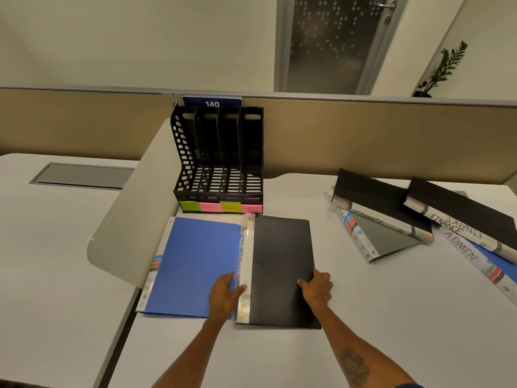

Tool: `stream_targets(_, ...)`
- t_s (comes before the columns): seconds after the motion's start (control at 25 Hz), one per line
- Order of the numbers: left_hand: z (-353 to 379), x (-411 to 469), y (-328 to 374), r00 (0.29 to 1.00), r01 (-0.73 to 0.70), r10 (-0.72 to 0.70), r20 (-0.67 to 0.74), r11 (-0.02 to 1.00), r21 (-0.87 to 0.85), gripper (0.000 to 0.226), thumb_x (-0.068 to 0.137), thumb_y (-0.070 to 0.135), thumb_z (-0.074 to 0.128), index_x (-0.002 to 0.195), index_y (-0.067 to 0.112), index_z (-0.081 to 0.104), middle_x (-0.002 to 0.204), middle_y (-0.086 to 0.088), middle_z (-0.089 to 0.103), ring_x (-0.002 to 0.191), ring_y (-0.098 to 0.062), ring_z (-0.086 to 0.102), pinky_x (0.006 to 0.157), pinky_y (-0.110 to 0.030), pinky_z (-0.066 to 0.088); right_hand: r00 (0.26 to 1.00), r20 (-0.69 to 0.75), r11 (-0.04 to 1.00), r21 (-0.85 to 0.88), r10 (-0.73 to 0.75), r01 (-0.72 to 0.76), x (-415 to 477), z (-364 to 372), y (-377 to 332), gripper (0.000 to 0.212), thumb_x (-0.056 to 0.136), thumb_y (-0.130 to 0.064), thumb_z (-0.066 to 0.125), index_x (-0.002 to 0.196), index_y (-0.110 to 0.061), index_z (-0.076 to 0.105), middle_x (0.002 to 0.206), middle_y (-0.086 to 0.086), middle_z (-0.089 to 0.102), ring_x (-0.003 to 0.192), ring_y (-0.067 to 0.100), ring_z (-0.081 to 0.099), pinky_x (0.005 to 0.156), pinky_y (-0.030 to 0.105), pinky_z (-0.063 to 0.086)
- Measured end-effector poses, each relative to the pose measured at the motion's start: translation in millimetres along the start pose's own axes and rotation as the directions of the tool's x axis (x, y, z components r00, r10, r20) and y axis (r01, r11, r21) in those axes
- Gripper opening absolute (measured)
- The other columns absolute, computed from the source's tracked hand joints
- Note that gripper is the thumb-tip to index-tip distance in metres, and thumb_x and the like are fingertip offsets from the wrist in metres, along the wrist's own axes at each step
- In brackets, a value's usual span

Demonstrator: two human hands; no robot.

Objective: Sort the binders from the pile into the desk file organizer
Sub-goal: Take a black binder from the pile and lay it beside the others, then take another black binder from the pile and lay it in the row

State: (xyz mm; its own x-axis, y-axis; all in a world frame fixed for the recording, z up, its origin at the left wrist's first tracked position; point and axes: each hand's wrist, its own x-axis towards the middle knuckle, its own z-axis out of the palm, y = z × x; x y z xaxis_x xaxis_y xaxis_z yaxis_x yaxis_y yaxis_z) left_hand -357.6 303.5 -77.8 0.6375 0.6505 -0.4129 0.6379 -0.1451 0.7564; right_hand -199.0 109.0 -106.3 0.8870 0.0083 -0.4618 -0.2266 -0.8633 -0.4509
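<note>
A black binder [281, 264] with a white spine lies flat on the white desk in front of me. My left hand [223, 295] grips its spine edge and my right hand [317, 289] grips its right edge. A blue binder [193, 264] lies flat to its left, partly under my left hand. The black desk file organizer [221, 161] stands just behind them with empty slots and green and pink labels along its front. At the right, a pile of binders [391, 217] lies spread out, with spines marked FINANCE and ADMIN.
A tan partition wall [363, 135] runs behind the desk. A curved grey divider panel [134, 219] stands left of the organizer. A second desk with a grey cable hatch [81, 176] lies to the left. A plant [442, 71] stands beyond the partition.
</note>
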Motion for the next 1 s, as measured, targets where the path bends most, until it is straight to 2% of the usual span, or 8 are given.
stream_targets(0.08, 1, -3, 10, 0.998, -0.046, 0.048, -0.043, 0.997, 0.054, 0.055, 0.086, 0.032, 0.069, 0.133, 0.01, 0.05, 0.135, -0.01, 0.053, 0.123, -0.028, 0.052, 0.103, -0.042, 0.042, 0.999, 0.031, 0.999, -0.035, -0.033, 0.034, -2, -5, 1, 0.055, 0.088, -0.036, 0.066, 0.134, -0.013, 0.047, 0.131, 0.011, 0.043, 0.12, 0.03, 0.046, 0.099, 0.045, 0.047)
stream_targets(0.2, 8, -5, 36, 0.987, -0.139, 0.15, -0.054, 0.977, 0.162, 0.048, 0.091, 0.028, 0.064, 0.134, 0.012, 0.05, 0.138, -0.007, 0.051, 0.127, -0.026, 0.048, 0.105, -0.038, 0.04, 0.992, 0.072, 0.989, -0.09, -0.108, 0.114, -5, -14, 4, 0.058, 0.091, -0.038, 0.061, 0.141, -0.015, 0.041, 0.136, 0.008, 0.04, 0.125, 0.027, 0.043, 0.1, 0.043, 0.043)
stream_targets(0.4, 40, -5, 75, 0.971, -0.238, 0.232, 0.053, 0.938, 0.253, 0.051, 0.096, 0.03, 0.056, 0.143, 0.016, 0.043, 0.149, -0.004, 0.043, 0.138, -0.023, 0.039, 0.112, -0.037, 0.033, 0.959, 0.114, 0.962, -0.049, -0.261, 0.267, -1, -41, 10, 0.06, 0.093, -0.035, 0.06, 0.145, -0.017, 0.036, 0.151, 0.007, 0.031, 0.137, 0.028, 0.035, 0.109, 0.043, 0.035)
stream_targets(0.56, 74, -12, 107, 0.957, -0.284, 0.263, 0.122, 0.935, 0.212, 0.058, 0.096, 0.03, 0.056, 0.148, 0.016, 0.035, 0.152, -0.003, 0.039, 0.14, -0.024, 0.038, 0.114, -0.035, 0.032, 0.937, 0.106, 0.941, -0.032, -0.332, 0.337, 13, -74, 25, 0.062, 0.095, -0.034, 0.056, 0.149, -0.017, 0.031, 0.159, 0.005, 0.021, 0.144, 0.026, 0.024, 0.114, 0.043, 0.026)
stream_targets(0.8, 142, -21, 158, 0.925, -0.353, 0.315, 0.211, 0.918, 0.179, 0.053, 0.095, 0.025, 0.058, 0.144, 0.014, 0.042, 0.15, -0.003, 0.042, 0.139, -0.02, 0.039, 0.113, -0.028, 0.029, 0.966, 0.031, 0.966, 0.043, -0.257, 0.255, 48, -131, 68, 0.059, 0.096, -0.034, 0.055, 0.147, -0.014, 0.034, 0.157, 0.007, 0.026, 0.144, 0.025, 0.025, 0.116, 0.042, 0.028)
stream_targets(1.0, 209, -25, 197, 0.911, -0.347, 0.299, 0.285, 0.928, 0.134, 0.051, 0.096, 0.029, 0.056, 0.144, 0.019, 0.042, 0.15, -0.002, 0.042, 0.139, -0.02, 0.04, 0.115, -0.036, 0.033, 0.982, -0.067, 0.961, 0.205, -0.175, 0.185, 79, -174, 112, 0.053, 0.092, -0.025, 0.062, 0.14, -0.008, 0.045, 0.143, 0.009, 0.044, 0.131, 0.026, 0.046, 0.108, 0.036, 0.04)
